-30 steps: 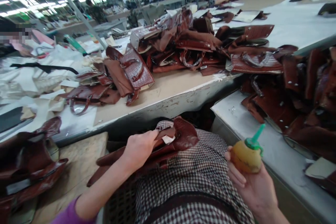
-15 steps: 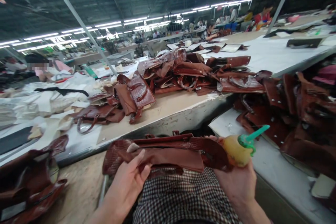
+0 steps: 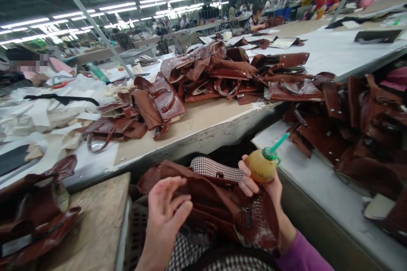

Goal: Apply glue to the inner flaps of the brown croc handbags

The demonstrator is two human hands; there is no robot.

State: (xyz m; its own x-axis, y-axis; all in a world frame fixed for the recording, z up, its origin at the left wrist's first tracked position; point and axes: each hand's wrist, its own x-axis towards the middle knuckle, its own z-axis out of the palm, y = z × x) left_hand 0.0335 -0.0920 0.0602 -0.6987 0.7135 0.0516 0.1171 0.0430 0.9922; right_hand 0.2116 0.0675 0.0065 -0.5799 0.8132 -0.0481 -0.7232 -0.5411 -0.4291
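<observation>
1. While our right hand [image 3: 273,189] wraps snugly round the yellow squeeze bottle [image 3: 260,168], our left hand [image 3: 163,207] is loose, thumb and fingers apart, over the brown bag [image 3: 206,198]; we cannot tell if it touches.
2. The bag lies on our lap, over checked cloth [image 3: 182,250], below the near edge of the worktop [image 3: 203,114].
3. The bottle's green spout [image 3: 280,146] points up and to the right. If we squeeze too hard or tip it down, drops could mark the bag.
4. We see no firm grip on the floppy bag, so it could slide off the edge of our lap if we wiggle our legs.
</observation>
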